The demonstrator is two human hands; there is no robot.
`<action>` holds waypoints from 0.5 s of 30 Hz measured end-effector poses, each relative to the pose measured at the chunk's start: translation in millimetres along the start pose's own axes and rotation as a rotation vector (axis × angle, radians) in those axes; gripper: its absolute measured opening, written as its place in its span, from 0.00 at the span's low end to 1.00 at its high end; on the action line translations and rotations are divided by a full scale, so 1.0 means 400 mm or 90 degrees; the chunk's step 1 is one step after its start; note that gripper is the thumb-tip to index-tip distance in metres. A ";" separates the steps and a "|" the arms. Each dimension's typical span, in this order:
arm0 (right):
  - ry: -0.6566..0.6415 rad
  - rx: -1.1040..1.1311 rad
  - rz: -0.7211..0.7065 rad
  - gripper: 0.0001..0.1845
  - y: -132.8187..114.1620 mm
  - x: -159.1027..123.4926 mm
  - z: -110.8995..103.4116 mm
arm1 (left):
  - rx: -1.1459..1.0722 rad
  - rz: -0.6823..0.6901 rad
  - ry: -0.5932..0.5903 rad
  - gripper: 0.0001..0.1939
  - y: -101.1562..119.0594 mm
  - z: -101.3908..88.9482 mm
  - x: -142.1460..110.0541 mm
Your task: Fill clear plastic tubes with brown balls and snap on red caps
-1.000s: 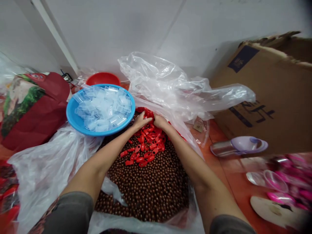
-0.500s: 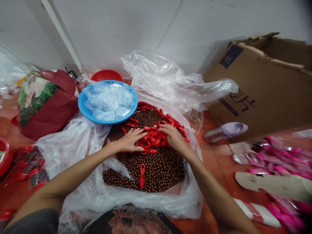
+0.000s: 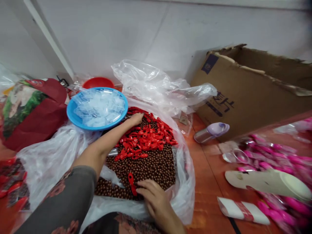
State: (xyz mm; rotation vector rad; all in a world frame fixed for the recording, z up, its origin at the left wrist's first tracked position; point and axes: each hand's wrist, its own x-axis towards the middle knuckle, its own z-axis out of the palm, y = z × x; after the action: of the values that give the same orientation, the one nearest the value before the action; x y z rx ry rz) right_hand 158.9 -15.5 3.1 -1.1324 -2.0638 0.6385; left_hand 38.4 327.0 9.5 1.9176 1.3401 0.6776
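My left hand (image 3: 136, 119) rests palm down at the far edge of a heap of brown round beads (image 3: 151, 170), beside a scatter of red plastic pieces (image 3: 143, 139). Just behind it lies the rim of a blue plastic basin (image 3: 97, 125) full of small transparent plastic sleeves. My right hand (image 3: 154, 200) lies at the near edge of the beads, its fingertips close beside a single red piece (image 3: 132, 184). A transparent plastic bag (image 3: 182, 182) lines the heap and bunches up around it. Neither hand visibly grips anything.
A red bowl (image 3: 98, 83) stands behind the basin. To the left lies a red printed bag (image 3: 32, 112). On the right are an open cardboard box (image 3: 243, 92), a steel flask with a lilac top (image 3: 211, 132), and a pile of pink items (image 3: 270, 159) on the orange floor.
The view has swung and tilted. My right hand has moved from the red pieces to the near edge of the beads. My left hand has moved farther back, and the red pieces are more spread out.
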 end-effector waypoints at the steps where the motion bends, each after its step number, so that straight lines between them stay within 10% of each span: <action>1: -0.007 0.013 0.008 0.31 0.002 -0.011 -0.004 | 0.046 0.001 -0.012 0.12 -0.003 0.012 0.031; 9: 0.047 0.009 0.042 0.26 0.061 -0.020 -0.020 | 0.254 0.015 -0.076 0.17 -0.016 0.024 0.075; 15: 0.013 -0.020 0.048 0.21 0.052 -0.030 0.012 | 0.084 0.117 -0.035 0.20 0.004 -0.092 -0.192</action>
State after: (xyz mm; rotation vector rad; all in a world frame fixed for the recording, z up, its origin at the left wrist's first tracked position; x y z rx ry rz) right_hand 170.6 -15.8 -18.2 -1.2353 -2.0281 0.6301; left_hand -13.4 263.0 31.7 2.1680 1.2109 0.6328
